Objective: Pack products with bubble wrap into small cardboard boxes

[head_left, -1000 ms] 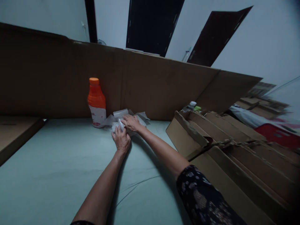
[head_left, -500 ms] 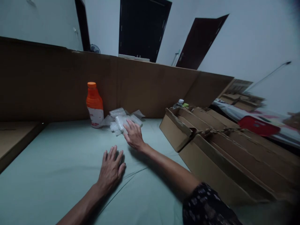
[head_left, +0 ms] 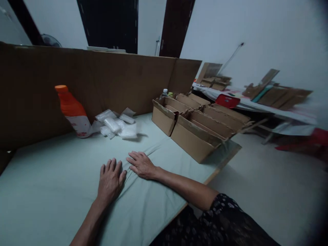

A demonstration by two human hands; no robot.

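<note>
My left hand (head_left: 111, 181) lies flat on the pale green tablecloth (head_left: 56, 177), fingers spread, holding nothing. Just to its right, my right hand (head_left: 142, 165) rests on the cloth with its fingers stretched out and nothing in them. Beyond both hands sits a loose pile of bubble wrap pieces (head_left: 112, 124), clear and whitish, some folded into small packets. An orange bottle (head_left: 73, 109) with an orange cap and a white label stands at the left of the pile, close against it.
A cardboard panel (head_left: 123, 75) stands upright along the back. Open cardboard boxes (head_left: 194, 140) line the right side, with a clear bottle (head_left: 164, 93) behind them. The table's edge (head_left: 220, 167) runs along the right. Farther off, another table (head_left: 256, 102) holds cardboard and a red item (head_left: 227, 100).
My right hand has drawn back from the bubble wrap to the cloth beside my left hand. A piece now lies at the pile's front right. The view has turned right.
</note>
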